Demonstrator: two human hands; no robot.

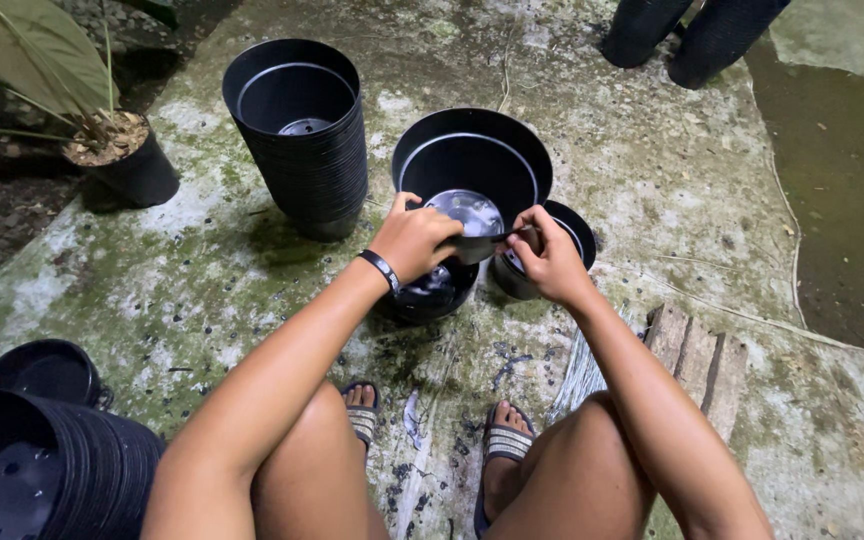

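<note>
Crouched over the concrete floor [652,170], both the left hand [414,238] and right hand [550,258] have fingers closed on the tilted black pot [472,160], seemingly separating it; next needs a steady pull.

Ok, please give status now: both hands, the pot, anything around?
Left hand and right hand both gripping black pot, tilted toward camera. Smaller pots directly under. Tall pot stack beside, not touching.
</note>
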